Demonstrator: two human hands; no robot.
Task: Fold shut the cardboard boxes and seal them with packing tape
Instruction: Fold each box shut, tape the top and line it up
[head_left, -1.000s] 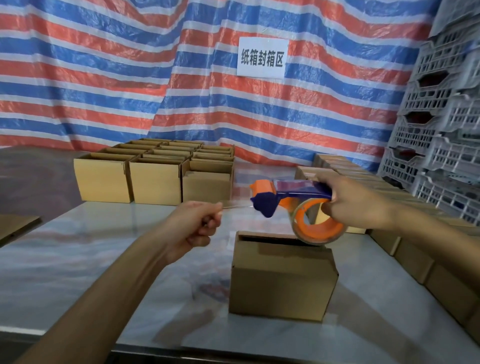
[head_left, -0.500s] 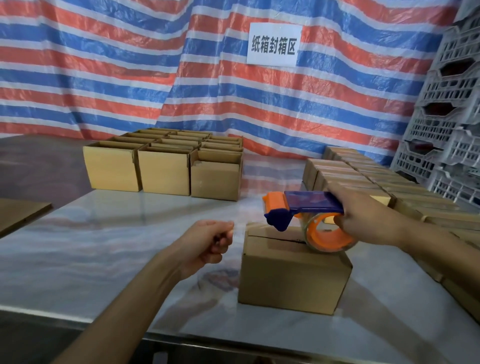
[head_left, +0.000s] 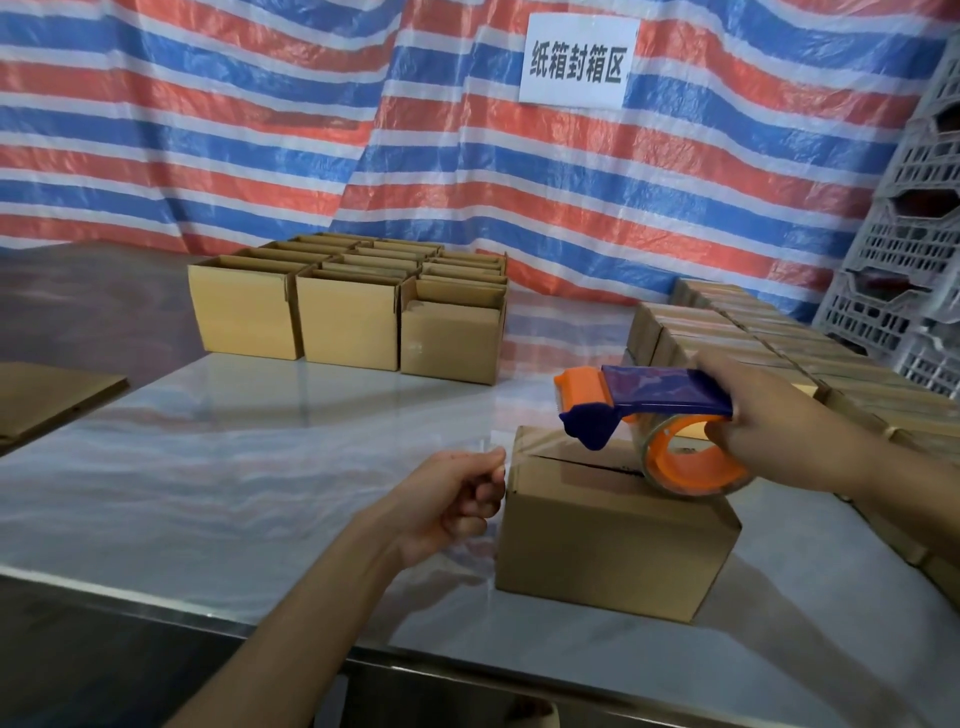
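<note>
A small cardboard box (head_left: 608, 540) stands on the shiny table (head_left: 249, 467) in front of me, its top flaps folded down with a dark seam showing. My right hand (head_left: 753, 415) grips a blue and orange tape dispenser (head_left: 660, 410) whose clear tape roll rests on the box top. My left hand (head_left: 457, 499) is closed at the box's left edge, pinching the free end of the clear tape (head_left: 530, 441), which stretches from the dispenser across the top's left part.
Several open cardboard boxes (head_left: 348, 312) stand in rows at the back of the table. Closed boxes (head_left: 769, 353) line the right side, with grey plastic crates (head_left: 909, 260) stacked behind. A flat cardboard sheet (head_left: 47, 395) lies at the left. A striped tarp hangs behind.
The dispenser has come down from above the box onto its top. My left hand has moved right and down to the box's left edge, keeping hold of the tape end.
</note>
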